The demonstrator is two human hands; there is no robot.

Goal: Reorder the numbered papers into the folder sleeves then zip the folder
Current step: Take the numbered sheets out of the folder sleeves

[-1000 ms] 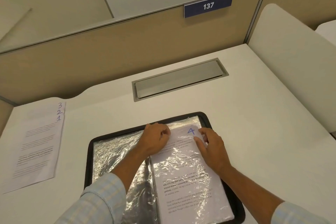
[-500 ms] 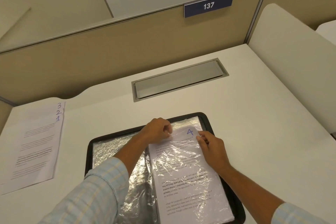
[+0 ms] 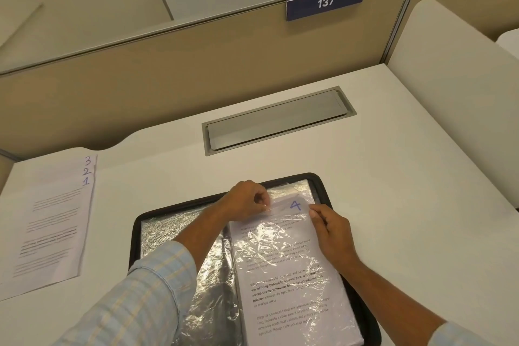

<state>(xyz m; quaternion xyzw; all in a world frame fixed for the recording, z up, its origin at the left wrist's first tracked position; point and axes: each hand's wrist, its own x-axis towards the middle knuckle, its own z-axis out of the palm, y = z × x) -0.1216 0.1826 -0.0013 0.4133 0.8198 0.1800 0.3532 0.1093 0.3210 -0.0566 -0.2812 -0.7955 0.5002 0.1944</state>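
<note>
A black zip folder (image 3: 179, 209) lies open on the white desk, its crinkled clear sleeves spread on both sides. On the right side lies a printed paper marked 4 (image 3: 295, 206) partly inside a clear sleeve (image 3: 280, 250). My left hand (image 3: 247, 201) pinches the sleeve's top edge at its left corner. My right hand (image 3: 331, 230) pinches the top right corner of the paper and sleeve. A stack of papers marked 3, 2 and 1 (image 3: 50, 222) lies on the desk at the left, apart from the folder.
A grey cable-port lid (image 3: 276, 121) is set into the desk behind the folder. A beige partition with a blue sign reading 137 (image 3: 325, 1) stands at the back. A white side panel (image 3: 455, 87) rises along the desk's right edge.
Both hands have moved slightly toward the top edge of the sleeve. The left hand now lifts the plastic edge, and the paper marked 4 sits a little higher in the sleeve opening.
</note>
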